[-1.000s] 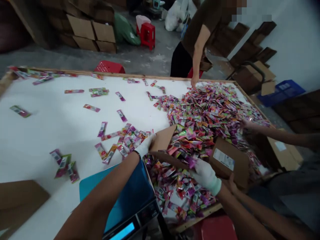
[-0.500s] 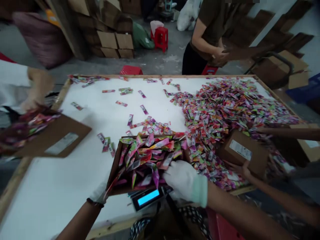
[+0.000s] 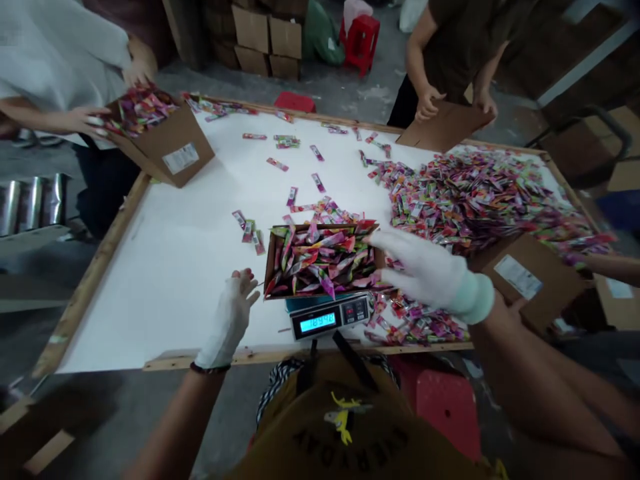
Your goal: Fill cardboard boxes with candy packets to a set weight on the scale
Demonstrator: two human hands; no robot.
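Cardboard box (image 3: 269,263) of foil sachets (image 3: 320,260) now sits on the digital scale (image 3: 330,317), released, left hand (image 3: 231,319) and right hand (image 3: 425,273) both open just beside it

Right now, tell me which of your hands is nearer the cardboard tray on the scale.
Right hand: its gloved fingers are at the right rim of the cardboard tray. Left hand: apart from it, off its left side, over the white table.
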